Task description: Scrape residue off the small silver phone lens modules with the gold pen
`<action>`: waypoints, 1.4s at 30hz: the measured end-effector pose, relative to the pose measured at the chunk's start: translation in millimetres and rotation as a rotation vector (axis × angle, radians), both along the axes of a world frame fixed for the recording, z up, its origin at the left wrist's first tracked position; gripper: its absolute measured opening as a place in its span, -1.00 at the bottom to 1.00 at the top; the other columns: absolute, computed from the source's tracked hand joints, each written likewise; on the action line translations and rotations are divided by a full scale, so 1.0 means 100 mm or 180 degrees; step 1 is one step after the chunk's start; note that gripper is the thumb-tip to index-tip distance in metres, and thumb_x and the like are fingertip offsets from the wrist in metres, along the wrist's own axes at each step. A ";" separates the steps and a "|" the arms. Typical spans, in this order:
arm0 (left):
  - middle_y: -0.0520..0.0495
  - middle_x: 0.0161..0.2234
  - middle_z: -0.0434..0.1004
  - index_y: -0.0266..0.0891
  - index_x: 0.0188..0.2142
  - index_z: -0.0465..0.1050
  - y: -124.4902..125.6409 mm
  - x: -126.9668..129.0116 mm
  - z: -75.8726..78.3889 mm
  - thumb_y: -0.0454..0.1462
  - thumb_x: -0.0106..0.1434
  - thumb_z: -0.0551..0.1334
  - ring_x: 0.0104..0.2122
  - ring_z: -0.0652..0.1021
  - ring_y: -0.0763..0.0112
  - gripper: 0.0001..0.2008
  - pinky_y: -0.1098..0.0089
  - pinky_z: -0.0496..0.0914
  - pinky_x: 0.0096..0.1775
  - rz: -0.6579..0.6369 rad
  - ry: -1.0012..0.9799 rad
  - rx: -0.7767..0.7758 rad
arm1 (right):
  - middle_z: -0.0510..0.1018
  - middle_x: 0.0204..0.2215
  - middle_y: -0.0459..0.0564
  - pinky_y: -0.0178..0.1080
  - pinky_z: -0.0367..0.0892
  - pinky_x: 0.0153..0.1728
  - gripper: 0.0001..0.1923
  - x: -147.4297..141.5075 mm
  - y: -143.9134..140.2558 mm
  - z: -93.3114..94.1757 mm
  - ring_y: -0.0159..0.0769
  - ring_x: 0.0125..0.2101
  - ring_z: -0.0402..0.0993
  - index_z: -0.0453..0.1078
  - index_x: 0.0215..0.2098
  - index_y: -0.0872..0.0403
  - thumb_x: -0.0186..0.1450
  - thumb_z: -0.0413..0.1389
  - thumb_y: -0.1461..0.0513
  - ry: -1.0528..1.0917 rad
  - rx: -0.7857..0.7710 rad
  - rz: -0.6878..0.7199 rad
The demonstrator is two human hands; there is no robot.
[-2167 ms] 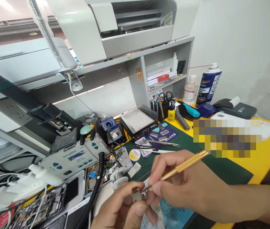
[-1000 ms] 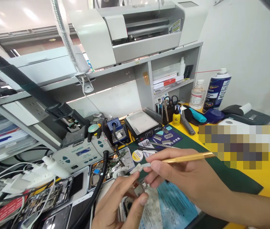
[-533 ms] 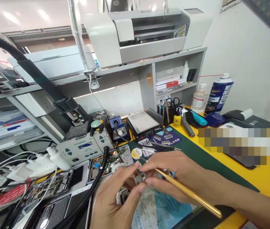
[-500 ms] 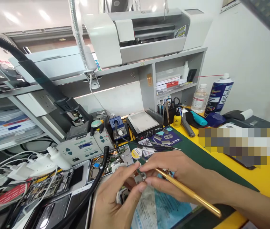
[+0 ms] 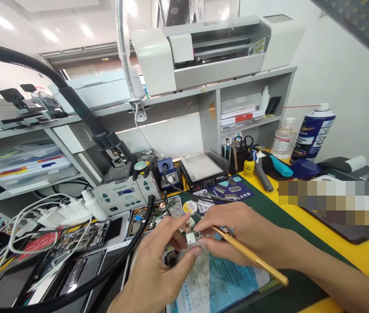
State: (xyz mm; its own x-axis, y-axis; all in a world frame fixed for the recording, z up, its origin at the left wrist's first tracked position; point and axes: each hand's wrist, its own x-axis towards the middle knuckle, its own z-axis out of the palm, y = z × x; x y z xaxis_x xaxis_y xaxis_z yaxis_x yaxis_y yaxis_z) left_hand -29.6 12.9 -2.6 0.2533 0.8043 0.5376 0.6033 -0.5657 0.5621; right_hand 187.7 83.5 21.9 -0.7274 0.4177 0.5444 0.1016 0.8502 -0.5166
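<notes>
because the small whitish part (image 5: 191, 238) sits up in the air between two sets of fingers, dropping it is the slip i'd worry about first. the left hand (image 5: 156, 258) curves around it, forefinger above and thumb below; from my end i can't tell whether those tips pinch it or only ring it. the right hand (image 5: 233, 230) brings thumb and forefinger to its other side and also has a gold tool (image 5: 253, 256) clamped in its grip, one end sticking out past the hand.

that doubled-up grip bothers me: a twist to turn the part would swing the tool too, and i can't make out its working tip, so it could scratch something or prick a finger. uneven pulling might crease the brown strip (image 5: 189, 227) on the part. if it fell, i'd look on the printed blue sheet (image 5: 233, 274) underneath. the black hose (image 5: 130, 254) runs just beside the left hand, so a careless sideways move could bump it.
</notes>
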 end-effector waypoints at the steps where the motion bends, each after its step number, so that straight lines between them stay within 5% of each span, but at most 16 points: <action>1: -0.01 -0.22 0.53 -0.08 0.20 0.34 0.01 0.00 -0.01 -0.36 0.31 0.28 -0.38 0.55 0.47 -0.52 0.41 0.50 -0.27 -0.0004 0.0056 0.0038 | 0.65 -0.33 0.06 -0.30 0.34 -0.27 -0.80 0.01 0.01 0.00 -0.28 -0.34 0.55 0.55 -0.09 0.19 0.34 0.19 0.29 -0.0056 -0.0013 0.0025; 11: -0.09 -0.12 0.52 -0.13 0.15 0.37 -0.01 0.00 -0.01 -0.38 0.34 0.26 -0.32 0.55 0.45 -0.60 0.39 0.48 -0.25 0.0037 0.0413 0.0389 | 0.63 -0.35 0.05 -0.26 0.29 -0.32 -0.81 0.01 0.02 0.00 -0.26 -0.38 0.49 0.56 -0.10 0.16 0.34 0.15 0.32 -0.0198 -0.0043 0.0105; 18: 0.09 -0.42 0.51 -0.12 0.00 0.50 0.07 0.09 0.19 -0.34 0.36 0.24 -0.47 0.53 0.48 -0.77 0.47 0.44 -0.39 0.0039 0.0579 0.0147 | 0.66 -0.29 0.08 -0.25 0.32 -0.27 -0.79 0.04 0.09 0.05 -0.24 -0.33 0.53 0.57 -0.09 0.16 0.35 0.15 0.30 -0.0149 -0.0316 0.0131; 24: 0.01 -0.36 0.53 -0.21 0.00 0.47 0.09 0.06 0.05 -0.32 0.37 0.23 -0.45 0.54 0.44 -0.78 0.43 0.45 -0.37 0.0146 0.0526 0.0513 | 0.63 -0.37 0.05 -0.29 0.42 -0.40 -0.75 0.18 0.12 0.14 -0.26 -0.39 0.59 0.50 -0.10 0.17 0.39 0.17 0.15 0.0006 -0.1288 0.0066; 29: -0.08 -0.25 0.59 -0.22 0.09 0.39 0.06 0.00 -0.11 -0.40 0.32 0.27 -0.36 0.57 0.39 -0.64 0.38 0.46 -0.30 0.0147 0.0650 0.0980 | 0.66 -0.22 0.12 -0.27 0.57 -0.42 -0.73 0.14 0.08 0.24 -0.22 -0.35 0.71 0.33 0.01 0.15 0.50 0.02 0.12 0.0089 -0.2415 0.0566; 32: -0.12 -0.20 0.61 -0.27 0.08 0.38 0.02 -0.01 -0.11 -0.43 0.29 0.29 -0.30 0.59 0.37 -0.64 0.38 0.46 -0.24 0.0228 0.0719 0.1193 | 0.66 -0.32 0.07 -0.28 0.56 -0.43 -0.72 0.09 0.05 0.22 -0.27 -0.44 0.69 0.42 -0.09 0.17 0.47 0.08 0.10 0.0279 -0.3005 0.0787; 36: -0.16 -0.19 0.62 -0.31 0.11 0.38 -0.02 -0.01 -0.09 -0.43 0.29 0.30 -0.24 0.61 0.34 -0.61 0.38 0.47 -0.18 0.0277 0.0881 0.1346 | 0.61 -0.50 -0.02 -0.32 0.52 -0.47 -0.64 0.09 -0.02 0.07 -0.36 -0.54 0.58 0.53 -0.23 0.19 0.40 0.17 0.02 0.0687 -0.3108 0.0263; 42: -0.24 -0.12 0.63 -0.38 0.14 0.38 -0.06 -0.01 -0.16 -0.40 0.29 0.31 -0.14 0.61 0.25 -0.57 0.32 0.42 -0.10 0.0313 0.1289 0.1400 | 0.61 -0.44 -0.02 -0.29 0.50 -0.33 -0.75 0.10 -0.17 -0.11 -0.32 -0.41 0.56 0.53 -0.22 0.13 0.40 0.19 0.09 0.0776 -0.3149 0.0013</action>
State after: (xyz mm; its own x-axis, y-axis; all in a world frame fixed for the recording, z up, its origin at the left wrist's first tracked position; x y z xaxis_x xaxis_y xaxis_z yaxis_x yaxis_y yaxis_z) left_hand -30.4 6.5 -18.3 0.4429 0.5584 0.7014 0.7817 -0.6236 0.0028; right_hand 197.6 66.6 10.7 -0.6453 0.7586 0.0900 -0.1025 0.0307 -0.9943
